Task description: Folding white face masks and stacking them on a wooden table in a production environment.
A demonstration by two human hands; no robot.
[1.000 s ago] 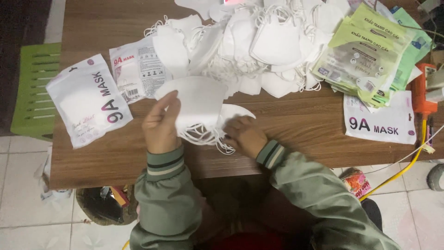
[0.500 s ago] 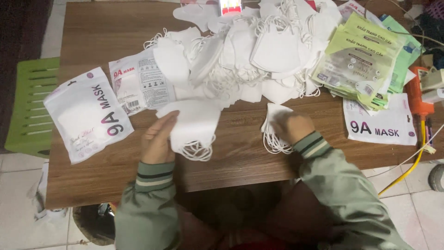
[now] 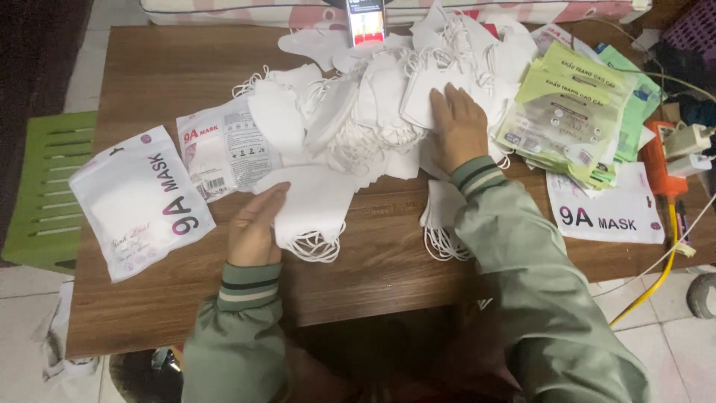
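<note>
Under R hand (image 3: pixel 460 128), mask pile (image 3: pixel 373 112) partly hidden; L hand (image 3: pixel 253 227) on stack (image 3: pixel 313 209).

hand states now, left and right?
Left hand: open, fingers flat on the small stack of white masks.
Right hand: open, palm down on the loose mask pile, gripping nothing visible.

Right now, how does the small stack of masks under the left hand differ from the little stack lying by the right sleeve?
The stack under the left hand is wider and is pressed flat by the left hand; the stack by the right sleeve is narrower and lies untouched, since the right hand rests on the big mask pile. Both are white, with ear loops hanging toward the table's near edge.
</note>
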